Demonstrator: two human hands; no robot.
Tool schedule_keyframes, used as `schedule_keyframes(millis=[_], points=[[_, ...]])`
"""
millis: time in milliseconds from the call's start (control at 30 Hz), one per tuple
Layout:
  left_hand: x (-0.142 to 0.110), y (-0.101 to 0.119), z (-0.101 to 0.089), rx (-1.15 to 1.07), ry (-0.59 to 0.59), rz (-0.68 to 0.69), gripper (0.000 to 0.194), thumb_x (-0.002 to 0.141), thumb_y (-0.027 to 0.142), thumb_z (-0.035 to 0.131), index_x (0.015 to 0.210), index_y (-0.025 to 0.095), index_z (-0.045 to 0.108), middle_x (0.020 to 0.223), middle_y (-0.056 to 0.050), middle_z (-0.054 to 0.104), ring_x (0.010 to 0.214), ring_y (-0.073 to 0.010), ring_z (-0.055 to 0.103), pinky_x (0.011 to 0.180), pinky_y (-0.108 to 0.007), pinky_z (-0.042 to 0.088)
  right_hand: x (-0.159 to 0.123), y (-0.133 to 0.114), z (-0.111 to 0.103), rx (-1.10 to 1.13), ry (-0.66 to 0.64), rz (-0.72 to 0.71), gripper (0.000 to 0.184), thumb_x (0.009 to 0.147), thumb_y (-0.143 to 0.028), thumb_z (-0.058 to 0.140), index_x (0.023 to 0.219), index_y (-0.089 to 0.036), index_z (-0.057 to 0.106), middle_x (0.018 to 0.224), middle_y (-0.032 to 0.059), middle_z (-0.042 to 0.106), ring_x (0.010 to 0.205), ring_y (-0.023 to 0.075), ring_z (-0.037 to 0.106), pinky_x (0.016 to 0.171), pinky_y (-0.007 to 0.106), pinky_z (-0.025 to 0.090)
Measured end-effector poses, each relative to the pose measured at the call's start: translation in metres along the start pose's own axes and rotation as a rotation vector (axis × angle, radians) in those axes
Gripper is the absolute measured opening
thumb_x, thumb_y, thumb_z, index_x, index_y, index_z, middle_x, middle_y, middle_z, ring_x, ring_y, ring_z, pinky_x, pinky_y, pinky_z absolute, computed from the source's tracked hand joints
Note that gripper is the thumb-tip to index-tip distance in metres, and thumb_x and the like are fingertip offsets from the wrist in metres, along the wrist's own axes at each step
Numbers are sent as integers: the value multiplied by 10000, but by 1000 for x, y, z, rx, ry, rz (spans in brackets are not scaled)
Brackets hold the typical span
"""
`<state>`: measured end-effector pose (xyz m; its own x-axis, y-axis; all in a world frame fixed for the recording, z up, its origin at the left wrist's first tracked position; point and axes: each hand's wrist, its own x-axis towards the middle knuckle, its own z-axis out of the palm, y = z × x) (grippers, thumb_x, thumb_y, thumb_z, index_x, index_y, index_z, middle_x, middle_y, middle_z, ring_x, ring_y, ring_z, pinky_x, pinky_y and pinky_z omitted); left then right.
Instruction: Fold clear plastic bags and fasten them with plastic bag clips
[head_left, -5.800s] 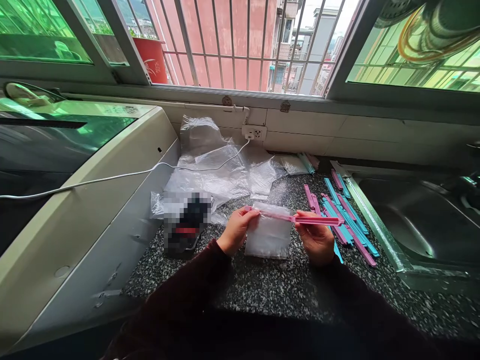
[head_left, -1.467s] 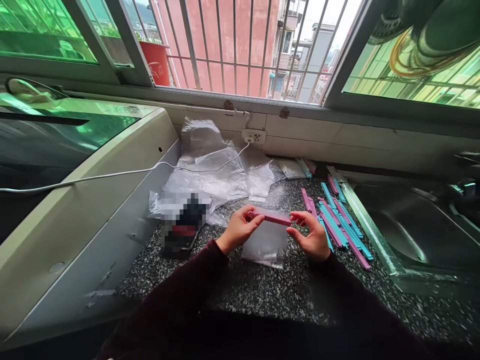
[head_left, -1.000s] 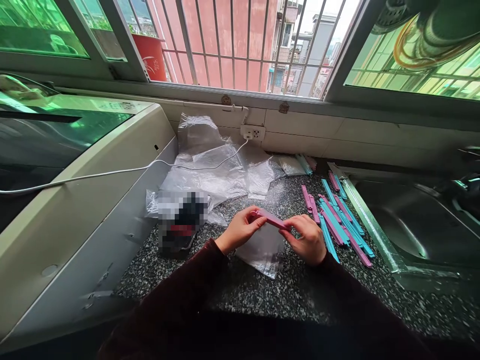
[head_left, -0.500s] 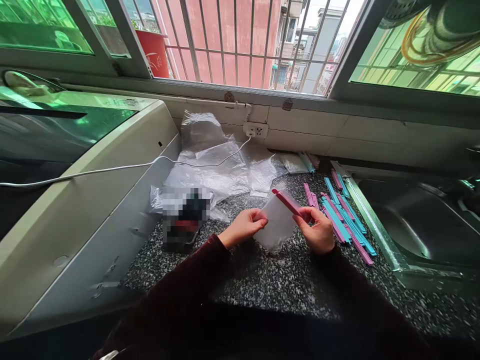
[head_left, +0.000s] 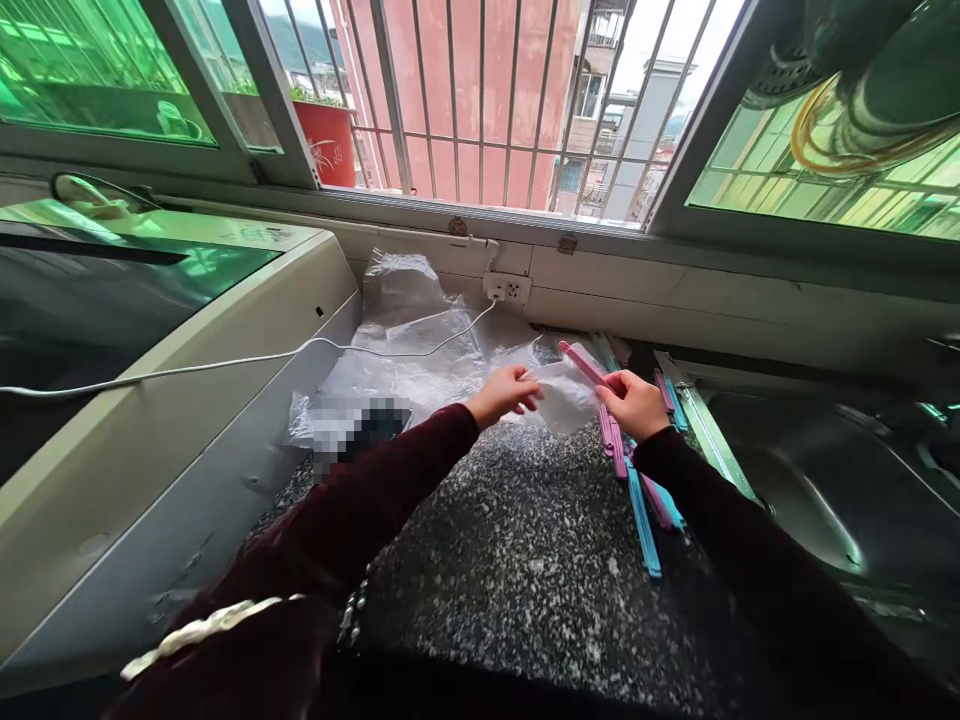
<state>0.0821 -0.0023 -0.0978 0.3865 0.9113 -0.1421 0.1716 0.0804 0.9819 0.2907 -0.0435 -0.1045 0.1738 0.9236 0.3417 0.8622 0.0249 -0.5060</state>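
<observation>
A small clear plastic bag hangs tilted above the back of the counter, with a pink bag sealing clip along its upper edge. My right hand pinches the clip's lower right end between thumb and fingers. At the bag's left edge is my left hand, its fingers bent and apart, close to the film or lightly touching it. Beneath and beside my right forearm lie several loose pink and blue clips, partly covered by the sleeve.
Crumpled clear plastic sheeting spreads over the counter at the back left. A white cable runs to the wall socket. A steel sink lies right; a pale appliance stands left. More clips rest near the wall.
Both hands have moved away from me towards the wall, carrying the bag and its clip. The left fingers have loosened on the bag. My right sleeve now covers part of the clips.
</observation>
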Motion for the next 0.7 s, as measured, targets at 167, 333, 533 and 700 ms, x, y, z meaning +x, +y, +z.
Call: schedule_keyframes(millis=[167, 333, 533, 700], points=[[88, 6, 27, 49, 182, 81, 98, 697, 41, 513, 728, 133, 493, 532, 58, 471, 423, -56, 474, 445, -177, 366, 57, 23, 7, -379, -20, 183, 228, 766, -317, 506, 814, -136, 637, 770, 113, 679, 744, 220, 626, 642, 280, 424], [149, 9, 40, 77, 259, 106, 203, 731, 68, 511, 932, 102, 515, 614, 31, 527, 431, -60, 455, 501, -206, 407, 95, 45, 16, -530, -59, 311, 336, 802, -349, 468, 948, -108, 650, 894, 197, 677, 855, 284, 642, 671, 327, 439], [157, 16, 3, 158, 281, 116, 106, 708, 101, 538, 806, 104, 577, 619, 6, 563, 451, -69, 465, 521, -214, 400, 117, 59, 28, -594, -118, 360, 363, 806, -336, 505, 979, -49, 645, 917, 249, 657, 906, 301, 633, 722, 360, 431], [111, 24, -55, 304, 282, 167, 33, 656, 164, 583, 636, 137, 584, 521, 36, 521, 476, -79, 439, 517, -209, 360, 112, 47, 21, -645, -110, 265, 394, 804, -371, 540, 1026, -55, 619, 974, 241, 637, 912, 306, 623, 710, 356, 429]])
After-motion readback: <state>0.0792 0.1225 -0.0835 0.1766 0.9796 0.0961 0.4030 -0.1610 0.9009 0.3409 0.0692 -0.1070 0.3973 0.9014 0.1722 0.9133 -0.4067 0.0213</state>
